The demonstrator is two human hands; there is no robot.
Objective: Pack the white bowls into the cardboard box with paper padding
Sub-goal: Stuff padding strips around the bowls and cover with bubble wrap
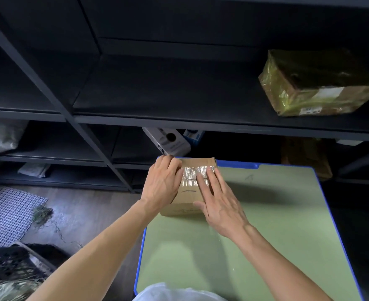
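Note:
A small cardboard box [189, 198] stands closed at the far left corner of the green table [266, 224]. Shiny clear tape runs across the seam of its top flaps. My left hand [163, 183] lies over the box's left side, fingers curled over the far left top edge. My right hand [217, 198] rests flat on the top with straight fingers pressing on the tape. No white bowls or paper padding are visible; the box's inside is hidden.
Dark metal shelving [179, 122] rises right behind the table. A tape-wrapped parcel [316, 83] sits on a shelf at upper right. White product boxes [168, 141] lie on a lower shelf. A white mesh mat [7, 213] and a dark crate [12, 270] are on the floor left.

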